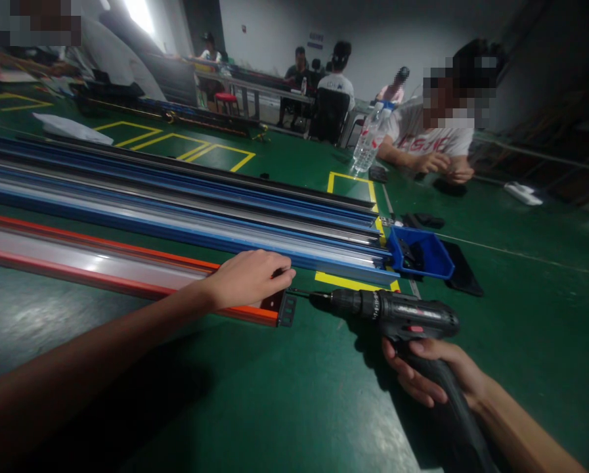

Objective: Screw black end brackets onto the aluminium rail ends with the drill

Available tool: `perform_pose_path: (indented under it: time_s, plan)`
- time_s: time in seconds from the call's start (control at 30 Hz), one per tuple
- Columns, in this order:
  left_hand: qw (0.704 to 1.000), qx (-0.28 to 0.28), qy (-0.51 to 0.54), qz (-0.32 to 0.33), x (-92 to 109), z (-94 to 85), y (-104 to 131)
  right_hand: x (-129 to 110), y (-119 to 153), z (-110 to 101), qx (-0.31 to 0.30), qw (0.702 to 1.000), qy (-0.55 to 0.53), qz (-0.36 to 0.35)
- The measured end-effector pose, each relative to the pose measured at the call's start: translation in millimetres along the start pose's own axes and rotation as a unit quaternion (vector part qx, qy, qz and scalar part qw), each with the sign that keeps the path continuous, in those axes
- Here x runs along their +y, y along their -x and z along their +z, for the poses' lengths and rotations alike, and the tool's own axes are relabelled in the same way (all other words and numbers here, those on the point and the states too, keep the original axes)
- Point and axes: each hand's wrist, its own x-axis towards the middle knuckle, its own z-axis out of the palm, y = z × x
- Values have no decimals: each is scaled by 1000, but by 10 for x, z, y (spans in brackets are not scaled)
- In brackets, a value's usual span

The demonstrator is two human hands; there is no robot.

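A long orange rail (127, 268) with a pale inner face lies on the green table. My left hand (249, 279) is closed over its right end, fingers bent at a black end piece (287, 311). Wrapped round the handle of a black power drill (407, 314) is my right hand (436, 371). The drill lies level and points left, its long thin bit reaching the end piece near my left fingertips. Whether the tip touches a screw is too small to tell.
Blue and black rails (225, 233) lie behind the orange one. A blue bin (422, 255) with dark parts stands at their right end, beside a black flat object (461, 269). Water bottles (370, 141) stand farther back. A person (435, 131) sits across the table; others are behind.
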Motion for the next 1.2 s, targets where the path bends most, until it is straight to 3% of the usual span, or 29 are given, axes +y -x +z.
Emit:
perform_pose_path:
  time_s: [1.2]
  plan:
    - [1000, 13, 9, 16, -4, 9, 12, 54, -37, -64, 5, 1000, -5, -4]
